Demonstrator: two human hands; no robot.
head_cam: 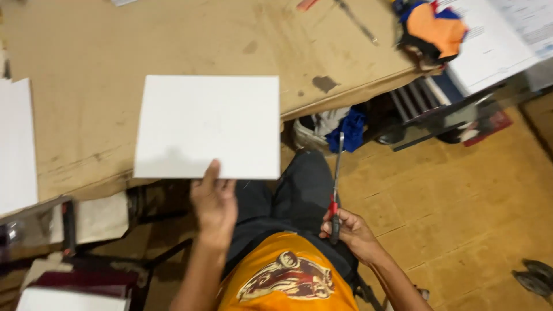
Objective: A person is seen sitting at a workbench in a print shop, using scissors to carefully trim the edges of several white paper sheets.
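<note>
My left hand (214, 198) grips the near edge of a white square board (208, 126), thumb on top, holding it flat over the front edge of a brown worktable (86, 52). My right hand (352, 230) is closed around the red-and-black handle of a long thin metal tool (336, 178), which points up and away over my dark trousers. The tool's tip ends near a blue cloth under the table.
A second white board (16, 144) lies at the table's left edge. Orange and blue cloth (433, 29) and white printed sheets (495, 40) sit far right. Bundled cloth and shoes lie under the table. Brown cardboard covers the floor to the right.
</note>
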